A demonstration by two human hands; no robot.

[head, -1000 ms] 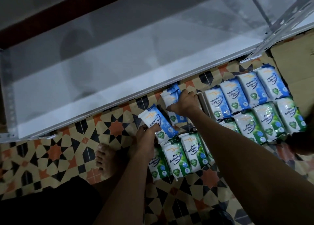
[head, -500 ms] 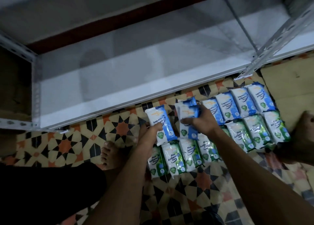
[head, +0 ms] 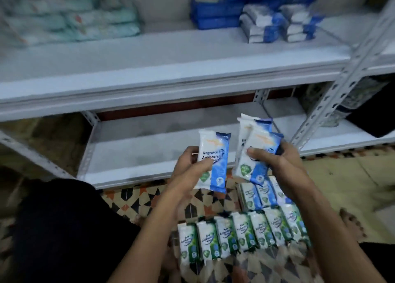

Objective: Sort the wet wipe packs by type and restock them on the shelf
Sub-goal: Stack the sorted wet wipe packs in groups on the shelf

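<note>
Hands (head: 193, 165) (head: 275, 161) — blue packs (head: 213, 161) aloft

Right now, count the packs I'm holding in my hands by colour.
blue packs: 3, one in the left hand, two in the right hand
green packs: 0, they all lie on the floor
Total held: 3

packs in a row (head: 241, 235) on the floor (head: 132, 197) before the shelf (head: 149, 154).
</note>
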